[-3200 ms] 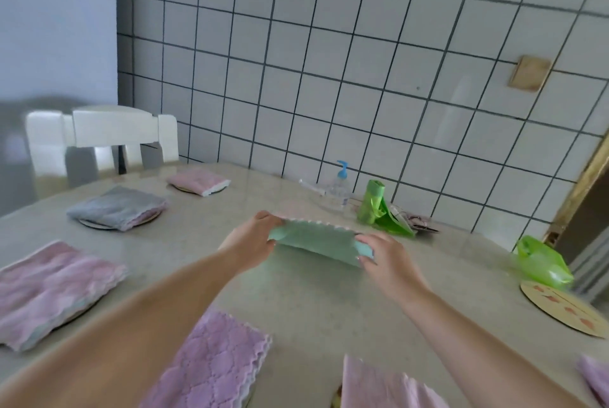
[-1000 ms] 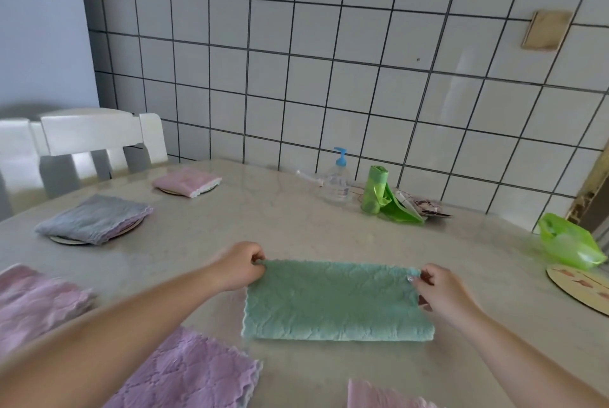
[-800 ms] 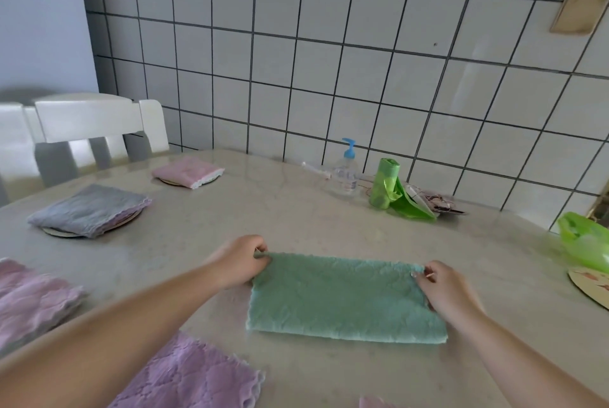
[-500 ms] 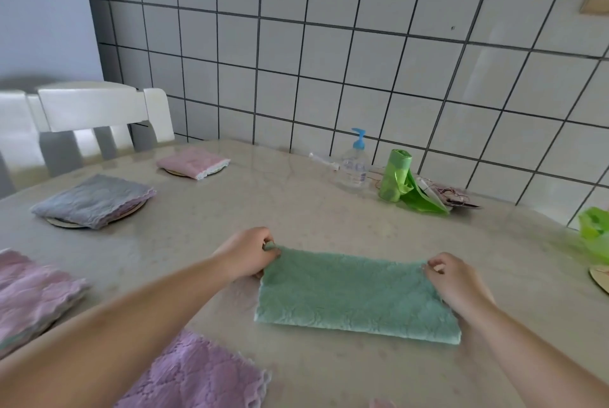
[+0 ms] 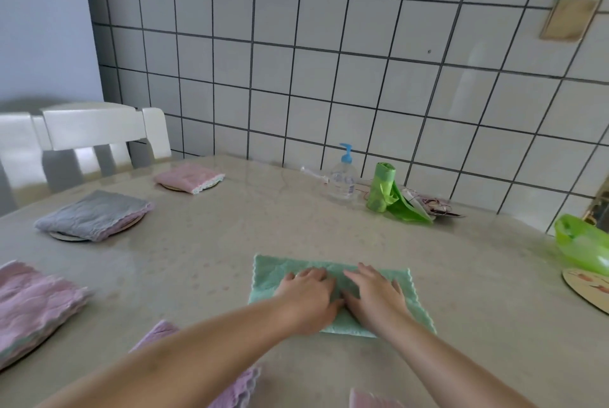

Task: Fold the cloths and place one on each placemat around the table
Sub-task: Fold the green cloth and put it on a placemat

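Green cloth: folded, flat on surface, centre-near. Left hand & right hand: grip apart, palms pressing cloth, prob. to flatten the crease. Grey cloth, pink cloth: far left, each on a mat. Bare placemat: right edge, likely next destination.

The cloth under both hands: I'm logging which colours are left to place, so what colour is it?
Mint green cloth, seen in the head view.
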`<state>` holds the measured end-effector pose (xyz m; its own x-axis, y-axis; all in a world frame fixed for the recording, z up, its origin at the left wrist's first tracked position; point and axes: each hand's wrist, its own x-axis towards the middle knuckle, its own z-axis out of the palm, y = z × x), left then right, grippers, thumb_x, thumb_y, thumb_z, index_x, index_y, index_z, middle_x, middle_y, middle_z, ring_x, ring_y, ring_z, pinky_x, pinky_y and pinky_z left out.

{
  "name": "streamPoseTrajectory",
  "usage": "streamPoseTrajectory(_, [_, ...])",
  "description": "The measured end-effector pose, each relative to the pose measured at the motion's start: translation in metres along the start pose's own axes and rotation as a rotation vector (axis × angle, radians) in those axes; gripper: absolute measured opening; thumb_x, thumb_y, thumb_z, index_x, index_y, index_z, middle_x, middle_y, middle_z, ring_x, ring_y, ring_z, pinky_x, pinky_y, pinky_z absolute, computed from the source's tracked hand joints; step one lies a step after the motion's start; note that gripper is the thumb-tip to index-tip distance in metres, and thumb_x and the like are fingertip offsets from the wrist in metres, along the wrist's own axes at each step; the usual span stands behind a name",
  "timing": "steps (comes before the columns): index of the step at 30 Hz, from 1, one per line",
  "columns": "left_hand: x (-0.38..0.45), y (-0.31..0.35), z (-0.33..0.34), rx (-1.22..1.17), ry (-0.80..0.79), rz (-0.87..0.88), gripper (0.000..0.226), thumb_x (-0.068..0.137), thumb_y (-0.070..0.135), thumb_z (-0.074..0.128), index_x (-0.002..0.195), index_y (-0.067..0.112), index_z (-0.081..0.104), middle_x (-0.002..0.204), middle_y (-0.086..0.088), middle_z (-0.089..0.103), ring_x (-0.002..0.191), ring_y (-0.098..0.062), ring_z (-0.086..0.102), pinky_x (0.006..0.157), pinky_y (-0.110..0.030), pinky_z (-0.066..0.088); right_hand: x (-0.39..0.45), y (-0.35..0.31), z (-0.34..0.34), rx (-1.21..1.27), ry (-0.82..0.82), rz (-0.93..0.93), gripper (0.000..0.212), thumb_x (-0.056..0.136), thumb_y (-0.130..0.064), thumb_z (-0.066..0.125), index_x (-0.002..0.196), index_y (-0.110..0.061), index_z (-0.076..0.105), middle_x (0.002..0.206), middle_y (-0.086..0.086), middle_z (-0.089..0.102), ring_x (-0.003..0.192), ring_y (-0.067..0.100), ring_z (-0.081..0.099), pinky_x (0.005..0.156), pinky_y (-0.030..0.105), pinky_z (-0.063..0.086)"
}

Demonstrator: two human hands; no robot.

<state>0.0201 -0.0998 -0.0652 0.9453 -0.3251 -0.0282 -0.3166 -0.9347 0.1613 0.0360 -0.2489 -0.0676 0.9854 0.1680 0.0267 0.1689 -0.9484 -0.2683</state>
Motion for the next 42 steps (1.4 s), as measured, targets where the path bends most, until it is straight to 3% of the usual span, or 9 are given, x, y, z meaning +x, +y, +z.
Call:
streamPoseTrajectory(7, [-0.018, -0.009, 0.007, 0.08, -0.086, 0.007, 0.065, 0.094, 0.058, 0.019, 0.149, 0.026, 0.005, 0.158, 0.001, -0.004, 0.145, -0.015, -0.008, 0.117, -0.043, -0.004, -0.023, 0.028, 0.001, -0.163, -0.044, -0.02, 0.062, 0.09, -0.064, 0.02, 0.146, -0.037, 0.018, 0.158, -0.008, 0.009, 0.145, 0.011, 0.005, 0.117, 0.05, 0.002])
streamPoseTrajectory(13, [-0.026, -0.031, 0.003, 0.154, -0.138, 0.009, 0.075, 0.085, 0.072, 0.011, 0.148, 0.033, -0.002, 0.157, 0.003, -0.011, 0.144, -0.013, -0.013, 0.117, -0.041, -0.008, -0.036, 0.067, -0.01, -0.197, -0.098, 0.11, 0.065, 0.089, -0.065, 0.014, 0.148, -0.039, 0.004, 0.158, -0.009, -0.003, 0.145, 0.012, -0.001, 0.115, 0.054, 0.0])
streamPoseTrajectory(17, [-0.036, -0.048, -0.005, 0.161, -0.189, 0.052, 0.122, 0.038, 0.087, -0.021, 0.147, 0.034, -0.005, 0.157, 0.005, -0.013, 0.143, -0.012, -0.014, 0.117, -0.039, -0.009, -0.042, 0.081, -0.014, -0.204, -0.107, 0.142, 0.065, 0.089, -0.066, 0.012, 0.148, -0.039, 0.002, 0.158, -0.011, -0.003, 0.145, 0.012, -0.001, 0.115, 0.054, -0.001])
streamPoseTrajectory(22, [-0.05, -0.067, -0.021, 0.204, -0.275, 0.104, 0.123, 0.04, 0.09, -0.014, 0.148, 0.031, -0.005, 0.157, 0.002, -0.011, 0.144, -0.014, -0.013, 0.117, -0.039, -0.007, -0.039, 0.082, -0.02, -0.231, -0.048, 0.096, 0.063, 0.09, -0.064, 0.019, 0.146, -0.037, 0.018, 0.157, -0.008, 0.011, 0.145, 0.014, 0.004, 0.114, 0.053, -0.003])
streamPoseTrajectory(24, [-0.049, -0.062, -0.028, 0.195, -0.241, 0.111, 0.114, 0.054, 0.089, 0.005, 0.148, 0.026, 0.013, 0.158, -0.002, 0.002, 0.145, -0.017, -0.003, 0.117, -0.036, 0.0, -0.034, 0.079, -0.024, -0.202, 0.032, 0.077, 0.053, 0.092, -0.06, 0.025, 0.139, -0.038, 0.038, 0.154, -0.007, 0.022, 0.144, 0.013, 0.01, 0.114, 0.052, -0.002])
streamPoseTrajectory(27, [-0.045, -0.038, -0.03, 0.135, -0.068, 0.24, 0.057, 0.087, 0.055, 0.05, 0.133, 0.023, 0.046, 0.142, -0.004, 0.039, 0.134, -0.021, 0.031, 0.112, -0.033, 0.024, -0.018, 0.063, -0.027, -0.143, 0.092, 0.038, 0.039, 0.095, -0.05, 0.033, 0.126, -0.037, 0.053, 0.148, -0.009, 0.031, 0.141, 0.011, 0.019, 0.115, 0.048, 0.002])
streamPoseTrajectory(34, [-0.039, 0.015, -0.016, 0.212, -0.006, 0.387, 0.031, 0.092, 0.034, 0.042, 0.116, 0.024, 0.061, 0.117, -0.002, 0.054, 0.113, -0.024, 0.049, 0.096, -0.041, 0.042, 0.022, 0.011, -0.011, 0.004, -0.001, -0.145, 0.035, 0.096, -0.033, 0.039, 0.129, -0.03, 0.052, 0.15, -0.007, 0.032, 0.136, 0.014, 0.032, 0.115, 0.036, 0.017])
streamPoseTrajectory(38, [-0.033, 0.016, -0.012, 0.188, 0.028, 0.38, 0.028, 0.091, 0.024, 0.044, 0.111, 0.021, 0.063, 0.113, -0.006, 0.057, 0.108, -0.028, 0.052, 0.092, -0.041, 0.045, 0.039, 0.003, -0.003, 0.046, -0.013, -0.141, 0.027, 0.095, -0.029, 0.045, 0.119, -0.026, 0.056, 0.129, -0.007, 0.055, 0.116, 0.014, 0.052, 0.104, 0.033, 0.035])
streamPoseTrajectory(42, [-0.033, 0.005, -0.002, 0.251, 0.132, 0.491, 0.016, 0.082, 0.012, 0.054, 0.093, 0.016, 0.065, 0.089, -0.004, 0.063, 0.081, -0.026, 0.062, 0.062, -0.033, 0.055, 0.049, 0.004, -0.005, 0.03, 0.039, -0.204, 0.016, 0.09, -0.02, 0.053, 0.102, -0.026, 0.062, 0.11, -0.01, 0.061, 0.103, 0.011, 0.056, 0.096, 0.029, 0.041])
